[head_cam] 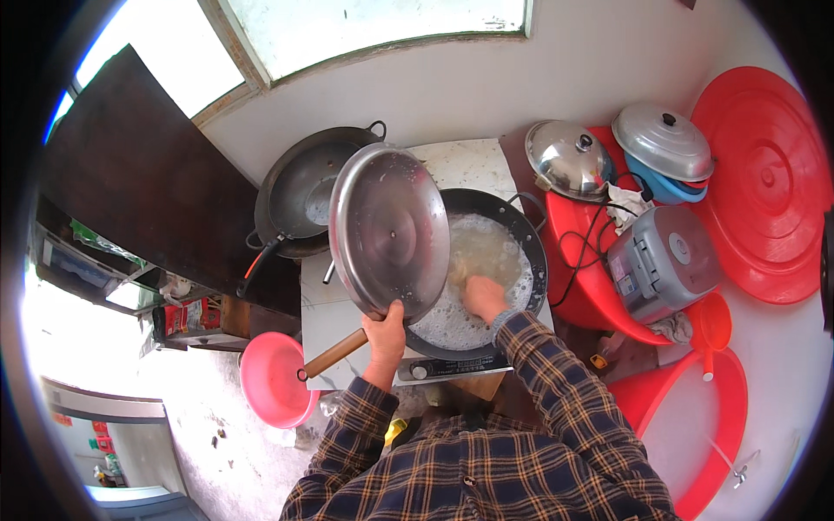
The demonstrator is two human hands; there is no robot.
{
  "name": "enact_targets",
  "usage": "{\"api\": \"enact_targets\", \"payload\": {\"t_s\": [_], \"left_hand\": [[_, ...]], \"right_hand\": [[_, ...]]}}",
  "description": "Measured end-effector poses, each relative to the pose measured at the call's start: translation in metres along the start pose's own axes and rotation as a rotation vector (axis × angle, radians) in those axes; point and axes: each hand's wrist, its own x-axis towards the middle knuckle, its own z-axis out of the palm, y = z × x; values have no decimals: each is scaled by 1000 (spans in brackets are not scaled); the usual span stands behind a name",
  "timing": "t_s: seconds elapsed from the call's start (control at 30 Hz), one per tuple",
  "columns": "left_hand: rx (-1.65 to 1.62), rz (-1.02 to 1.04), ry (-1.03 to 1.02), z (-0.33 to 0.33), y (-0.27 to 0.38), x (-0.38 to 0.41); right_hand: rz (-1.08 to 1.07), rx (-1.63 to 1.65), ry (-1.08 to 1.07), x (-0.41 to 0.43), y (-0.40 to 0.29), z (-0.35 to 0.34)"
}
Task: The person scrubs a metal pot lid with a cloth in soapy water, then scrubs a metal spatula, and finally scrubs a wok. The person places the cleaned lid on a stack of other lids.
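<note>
My left hand grips the lower rim of a round stainless steel pot lid, tilted with its wet inner face towards me. Foamy, cloudy water fills a black wok, and the lid covers the wok's left part. Over this water, my right hand reaches in with its fingers curled downward. A blurred tan patch shows at its fingertips; whether they hold something is hidden. The wok's wooden handle points to the lower left, passing by my left hand. Below the wok is an induction cooker with a knob.
Another dark wok with a black handle stands at the left. A pink basin is below the table. On the right are a red tub, a rice cooker, lidded pans, a red dipper and a large water tub.
</note>
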Motion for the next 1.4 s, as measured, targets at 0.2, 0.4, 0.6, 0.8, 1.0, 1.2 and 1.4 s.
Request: {"api": "enact_targets", "payload": {"t_s": [0.2,0.4,0.6,0.8,1.0,1.2,1.4], "left_hand": [[-36,168,89,37,-26,1],[-205,-82,-13,59,-25,0],[-264,-117,5,39,-19,-13],[55,-115,-285,7,34,1],[243,-110,-469,12,103,11],[39,235,-79,66,-6,-21],[140,130,-134,57,8,-20]], "right_hand": [[316,1488,-391,-30,-26,-53],[200,2013,-66,-38,-36,-7],[242,1795,325,-24,-37,3],[181,1579,509,10,-15,19],[213,1851,461,10,-37,3],[431,1997,404,-7,-74,8],[381,2094,416,-8,-57,11]]}}
